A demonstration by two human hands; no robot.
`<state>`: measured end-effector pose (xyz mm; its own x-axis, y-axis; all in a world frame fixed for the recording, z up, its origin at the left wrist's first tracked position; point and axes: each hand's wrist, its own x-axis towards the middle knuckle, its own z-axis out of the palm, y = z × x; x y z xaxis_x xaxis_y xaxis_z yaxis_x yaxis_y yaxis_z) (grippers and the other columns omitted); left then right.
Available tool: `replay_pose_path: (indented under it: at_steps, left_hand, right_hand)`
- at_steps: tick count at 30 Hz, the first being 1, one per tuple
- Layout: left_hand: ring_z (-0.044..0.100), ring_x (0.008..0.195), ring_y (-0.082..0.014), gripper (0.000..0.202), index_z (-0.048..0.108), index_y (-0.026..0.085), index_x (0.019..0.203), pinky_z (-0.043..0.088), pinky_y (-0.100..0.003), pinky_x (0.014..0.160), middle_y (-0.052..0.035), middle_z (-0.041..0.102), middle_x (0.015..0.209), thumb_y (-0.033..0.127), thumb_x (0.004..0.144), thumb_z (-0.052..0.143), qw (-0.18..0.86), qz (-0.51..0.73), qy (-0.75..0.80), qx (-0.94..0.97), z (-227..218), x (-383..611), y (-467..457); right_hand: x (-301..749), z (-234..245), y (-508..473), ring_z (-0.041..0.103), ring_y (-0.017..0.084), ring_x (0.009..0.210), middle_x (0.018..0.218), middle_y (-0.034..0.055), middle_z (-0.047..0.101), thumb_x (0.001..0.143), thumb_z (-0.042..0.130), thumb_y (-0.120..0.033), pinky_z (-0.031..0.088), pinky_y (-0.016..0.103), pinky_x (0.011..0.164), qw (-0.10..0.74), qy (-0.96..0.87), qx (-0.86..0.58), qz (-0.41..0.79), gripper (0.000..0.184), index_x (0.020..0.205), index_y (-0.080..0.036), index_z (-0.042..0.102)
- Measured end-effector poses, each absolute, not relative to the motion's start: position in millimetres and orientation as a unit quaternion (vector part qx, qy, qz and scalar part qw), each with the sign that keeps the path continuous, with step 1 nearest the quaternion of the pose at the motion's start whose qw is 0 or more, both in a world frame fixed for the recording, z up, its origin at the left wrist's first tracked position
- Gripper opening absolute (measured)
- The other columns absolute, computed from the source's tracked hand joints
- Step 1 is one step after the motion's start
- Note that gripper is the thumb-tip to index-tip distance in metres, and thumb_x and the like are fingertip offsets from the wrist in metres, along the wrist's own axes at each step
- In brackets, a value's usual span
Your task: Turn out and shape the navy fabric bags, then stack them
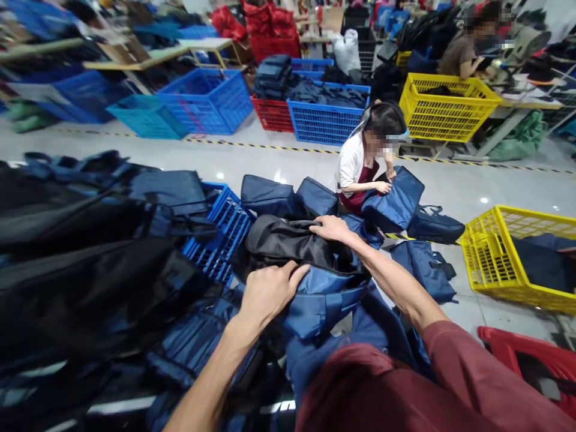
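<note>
The left hand (268,292) presses, fingers curled, onto a navy blue fabric bag (321,298) lying atop a heap of similar dark bags; it seems to pinch the cloth, though the grip is hard to see. The right hand (332,228) lies flat and loose on the bag's black fabric flap (283,240). A blue plastic crate (222,234) stands just left. A seated co-worker (360,168) handles another navy bag (396,201) beyond.

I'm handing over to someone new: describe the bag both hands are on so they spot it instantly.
Start at the blue crate tipped against the dark pile, left of centre. Just to its right lies the navy bag, with the left hand and right hand on it. Unlike its all-navy neighbours, black fabric spills over its top.
</note>
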<state>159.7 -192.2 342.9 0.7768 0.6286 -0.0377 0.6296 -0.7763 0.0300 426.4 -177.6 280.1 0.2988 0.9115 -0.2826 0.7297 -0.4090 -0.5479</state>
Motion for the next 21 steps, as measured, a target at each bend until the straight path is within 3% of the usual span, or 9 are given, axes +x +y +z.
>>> replay_pose_path:
  at_steps: [4, 7, 10, 12, 13, 14, 16, 18, 21]
  left_hand:
    - [0.063, 0.057, -0.0182, 0.052, 0.072, 0.023, 0.067, 0.040, -0.030, 0.061, -0.0028, 0.062, 0.056, 0.050, 0.110, 0.062, -0.023, 0.130, 0.218, 0.967, 326.3, 94.7, -230.7]
    - [0.053, 0.049, -0.0144, 0.044, 0.067, 0.023, 0.065, 0.040, -0.032, 0.058, 0.0022, 0.054, 0.053, 0.030, 0.109, 0.068, -0.054, 0.227, 0.151, 0.961, 302.3, 47.6, -267.7]
    - [0.060, 0.054, -0.0150, 0.030, 0.074, 0.022, 0.080, 0.050, -0.031, 0.063, 0.0014, 0.064, 0.060, 0.024, 0.108, 0.066, -0.035, 0.245, 0.199, 0.948, 274.8, 14.0, -294.8]
    - [0.073, 0.068, -0.0189, 0.015, 0.080, 0.022, 0.101, 0.057, -0.032, 0.074, -0.0027, 0.078, 0.077, 0.032, 0.106, 0.069, 0.009, 0.211, 0.283, 0.936, 261.9, 9.2, -303.7]
    - [0.077, 0.076, -0.0219, 0.022, 0.079, 0.022, 0.118, 0.059, -0.034, 0.078, -0.0048, 0.082, 0.087, 0.038, 0.103, 0.074, 0.032, 0.178, 0.327, 0.928, 258.2, 14.0, -305.5]
    - [0.079, 0.084, -0.0250, 0.044, 0.074, 0.022, 0.138, 0.060, -0.036, 0.082, -0.0074, 0.084, 0.099, 0.041, 0.098, 0.079, 0.051, 0.135, 0.360, 0.922, 256.4, 23.4, -305.4]
    - [0.080, 0.099, -0.0294, 0.087, 0.050, 0.020, 0.167, 0.060, -0.039, 0.087, -0.0131, 0.082, 0.124, 0.034, 0.090, 0.086, 0.061, 0.039, 0.378, 0.923, 258.1, 52.8, -299.7]
    - [0.078, 0.111, -0.0317, 0.101, 0.039, 0.019, 0.174, 0.059, -0.041, 0.092, -0.0169, 0.076, 0.138, 0.016, 0.084, 0.084, 0.045, -0.051, 0.340, 0.938, 266.9, 85.3, -288.0]
    - [0.074, 0.117, -0.0324, 0.080, 0.059, 0.018, 0.160, 0.055, -0.042, 0.095, -0.0151, 0.078, 0.131, 0.006, 0.083, 0.075, 0.033, -0.126, 0.265, 0.955, 298.8, 110.1, -270.5]
  right_hand:
    - [436.9, 268.3, -173.2, 0.073, 0.033, 0.131, 0.138, 0.0035, 0.080, 0.102, 0.059, -0.056, 0.056, 0.043, 0.109, 0.215, -0.490, -0.806, 0.254, 0.044, 0.137, -0.037, 0.079]
    - [433.8, 263.2, -167.5, 0.073, 0.029, 0.130, 0.139, 0.0003, 0.080, 0.101, 0.061, -0.051, 0.055, 0.039, 0.109, 0.246, -0.498, -0.793, 0.249, 0.044, 0.140, -0.039, 0.077]
    - [423.6, 266.8, -165.5, 0.071, 0.028, 0.134, 0.143, -0.0005, 0.078, 0.100, 0.065, -0.051, 0.053, 0.037, 0.112, 0.248, -0.530, -0.772, 0.248, 0.045, 0.142, -0.039, 0.077]
    - [415.8, 274.0, -167.8, 0.071, 0.029, 0.135, 0.143, 0.0001, 0.079, 0.101, 0.065, -0.050, 0.053, 0.038, 0.114, 0.246, -0.544, -0.770, 0.225, 0.044, 0.142, -0.039, 0.078]
    - [412.5, 278.6, -170.1, 0.071, 0.029, 0.134, 0.142, 0.0005, 0.079, 0.102, 0.064, -0.049, 0.052, 0.039, 0.114, 0.248, -0.548, -0.772, 0.205, 0.043, 0.142, -0.038, 0.078]
    - [410.1, 283.6, -173.3, 0.072, 0.029, 0.133, 0.141, 0.0011, 0.079, 0.103, 0.063, -0.048, 0.052, 0.039, 0.114, 0.252, -0.551, -0.774, 0.184, 0.043, 0.142, -0.038, 0.077]
    - [407.9, 293.8, -181.6, 0.074, 0.028, 0.131, 0.139, 0.0027, 0.080, 0.104, 0.062, -0.046, 0.052, 0.039, 0.114, 0.260, -0.562, -0.772, 0.141, 0.044, 0.145, -0.037, 0.076]
    - [409.2, 304.3, -191.9, 0.076, 0.028, 0.126, 0.136, 0.0039, 0.082, 0.106, 0.061, -0.046, 0.053, 0.040, 0.113, 0.267, -0.574, -0.767, 0.104, 0.044, 0.147, -0.036, 0.075]
    - [419.0, 324.2, -208.9, 0.079, 0.028, 0.117, 0.126, 0.0035, 0.085, 0.106, 0.061, -0.045, 0.055, 0.041, 0.110, 0.288, -0.559, -0.775, 0.058, 0.044, 0.148, -0.037, 0.075]
